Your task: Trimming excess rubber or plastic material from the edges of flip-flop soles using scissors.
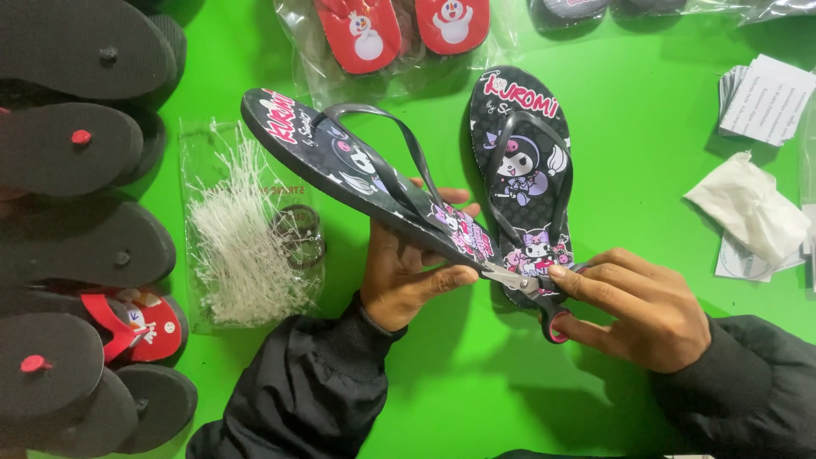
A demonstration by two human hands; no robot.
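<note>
- Black flip-flop [357, 161] is held tilted above the green surface [646, 136], heel end gripped, toe end raised toward upper left.
- Its footbed is printed with cartoon characters in white, pink and purple plus pink lettering near the toe; glossy black Y-strap is arched over it.
- Left hand [408, 272] is wrapped under the heel end: thumb pressed on the printed top edge, fingers [455, 200] curled behind the sole. Heel is pinched firmly.
- Right hand [637, 306] is closed on small scissors [523, 285]; metal blades are pointed left, tips touching the heel edge of the held flip-flop. Pink-lined handle loop is seen under the thumb and forefinger. Whether the blades are parted cannot be told.
- Matching flip-flop [523, 170] is laid flat on the surface just right of the held one, same print, heel partly covered by the scissors and right hand.
- Clear bag of white plastic tag fasteners [242, 229] is laid to the left, a ring of rubber bands [299, 234] on it.
- Stack of black soles with red plugs [76, 136] is lined along the left edge.
- Bagged red flip-flops [395, 30] are seen at top; paper slips [765, 98] and crumpled tissue [748, 208] at right.
</note>
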